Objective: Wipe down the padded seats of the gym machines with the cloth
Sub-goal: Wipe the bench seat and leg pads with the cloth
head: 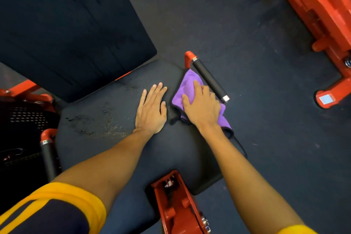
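At a gym machine, our right hand [202,105] presses the purple cloth [187,85] flat against the right edge of the black padded seat [121,157], just beside a foam-covered handle [209,80]. The fingers lie spread over the fabric rather than bunching it. Our left hand [152,109] rests palm-down on the pad next to the cloth, fingers straight and close together, holding nothing. By our reckoning the job is at an early stage. Gritty specks and smears [91,123] mark the seat's left half, the backrest [66,30] looks untouched, and another red machine [322,15] stands nearby. The cloth is soft and dark-hemmed, with one corner trailing off the pad.
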`<action>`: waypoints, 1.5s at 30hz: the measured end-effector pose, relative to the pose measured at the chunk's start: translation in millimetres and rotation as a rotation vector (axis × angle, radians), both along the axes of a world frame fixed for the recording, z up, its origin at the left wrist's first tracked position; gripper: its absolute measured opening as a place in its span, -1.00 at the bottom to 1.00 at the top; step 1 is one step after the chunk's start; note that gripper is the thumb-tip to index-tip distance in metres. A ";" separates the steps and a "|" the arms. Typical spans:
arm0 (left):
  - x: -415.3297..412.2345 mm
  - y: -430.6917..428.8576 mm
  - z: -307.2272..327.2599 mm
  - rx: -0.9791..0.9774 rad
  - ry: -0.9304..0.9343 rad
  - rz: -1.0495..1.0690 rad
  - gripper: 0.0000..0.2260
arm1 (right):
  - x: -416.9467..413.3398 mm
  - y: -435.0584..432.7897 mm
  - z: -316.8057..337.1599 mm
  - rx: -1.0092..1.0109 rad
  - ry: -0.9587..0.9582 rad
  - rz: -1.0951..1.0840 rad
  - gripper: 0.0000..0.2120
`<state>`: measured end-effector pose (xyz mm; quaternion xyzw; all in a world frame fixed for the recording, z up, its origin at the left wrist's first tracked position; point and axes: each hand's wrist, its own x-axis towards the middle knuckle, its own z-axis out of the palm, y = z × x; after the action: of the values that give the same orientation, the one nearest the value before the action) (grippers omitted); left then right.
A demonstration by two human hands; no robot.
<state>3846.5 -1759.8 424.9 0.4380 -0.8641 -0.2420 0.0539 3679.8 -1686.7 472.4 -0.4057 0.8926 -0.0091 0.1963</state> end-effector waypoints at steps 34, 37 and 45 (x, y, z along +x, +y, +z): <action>33.7 -26.4 3.7 0.070 -0.200 0.282 -0.51 | 69.8 31.3 16.5 0.023 -0.016 0.458 -0.42; 39.3 -41.3 -0.7 0.059 -0.213 0.253 -0.51 | 46.5 7.7 8.6 0.046 0.010 0.475 -0.46; 28.4 -60.1 -7.0 0.015 -0.190 0.274 -0.53 | 33.6 -97.1 -18.3 0.085 -0.010 0.213 -0.54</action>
<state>3874.9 -1819.9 417.9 0.5729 -0.7957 -0.1966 0.0012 3713.5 -1783.8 454.2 -0.4895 0.8431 0.0475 0.2175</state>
